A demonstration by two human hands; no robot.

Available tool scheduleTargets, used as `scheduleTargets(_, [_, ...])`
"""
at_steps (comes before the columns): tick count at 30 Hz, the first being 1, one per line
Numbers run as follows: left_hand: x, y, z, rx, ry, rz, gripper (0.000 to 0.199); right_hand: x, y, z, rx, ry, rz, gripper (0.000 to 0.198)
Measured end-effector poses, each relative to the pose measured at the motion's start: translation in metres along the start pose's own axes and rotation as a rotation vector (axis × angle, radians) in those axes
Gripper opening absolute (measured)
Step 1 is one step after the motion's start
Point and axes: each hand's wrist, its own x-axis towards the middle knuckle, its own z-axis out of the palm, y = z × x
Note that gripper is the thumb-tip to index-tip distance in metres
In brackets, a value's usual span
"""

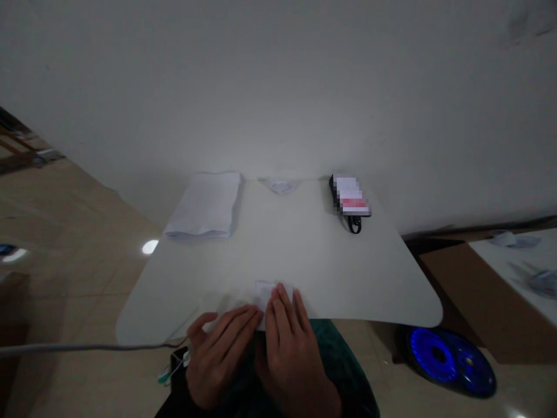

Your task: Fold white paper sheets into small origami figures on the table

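fingers [282, 310] on small paper [263, 290], white table [304, 249], tiled floor [87, 232]

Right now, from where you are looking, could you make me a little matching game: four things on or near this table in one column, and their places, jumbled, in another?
Things
1. small paper
2. larger white paper
3. black-edged device
4. blue-lit object

Places
A. at the far right of the white table, with a black loop at its near end
B. beyond and below the table's near right corner
C. at the table's near edge, partly covered by the right hand
D. at the table's far left

Pairs: 1-C, 2-D, 3-A, 4-B
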Motion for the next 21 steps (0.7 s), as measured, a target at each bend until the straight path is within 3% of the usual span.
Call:
scheduleTargets(5, [0.001, -0.010, 0.001, -0.115, -0.021, 0.126, 0.025, -0.003, 0.006, 0.010, 0.013, 0.128, -0.067, 0.028])
scheduleTargets(8, [0.010, -0.014, -0.002, -0.165, -0.085, 0.094, 0.026, -0.004, 0.015, 0.000, 0.088, 0.162, -0.114, 0.030])
scheduleTargets(11, [0.017, -0.012, -0.005, -0.219, -0.123, -0.064, 0.028, 0.001, 0.019, -0.020, 0.200, 0.148, -0.039, 0.026])
scheduleTargets(15, [0.025, 0.003, -0.008, -0.457, -0.054, -0.336, 0.030, 0.016, 0.016, -0.044, 0.603, 0.214, 0.079, 0.014])
scheduleTargets(18, [0.035, 0.013, -0.008, -0.631, 0.008, -0.520, 0.026, 0.026, 0.013, -0.049, 0.743, 0.216, 0.247, 0.007])
scheduleTargets(21, [0.049, 0.011, -0.006, -0.603, 0.091, -0.624, 0.020, 0.031, 0.019, -0.044, 0.776, 0.197, 0.396, 0.010])
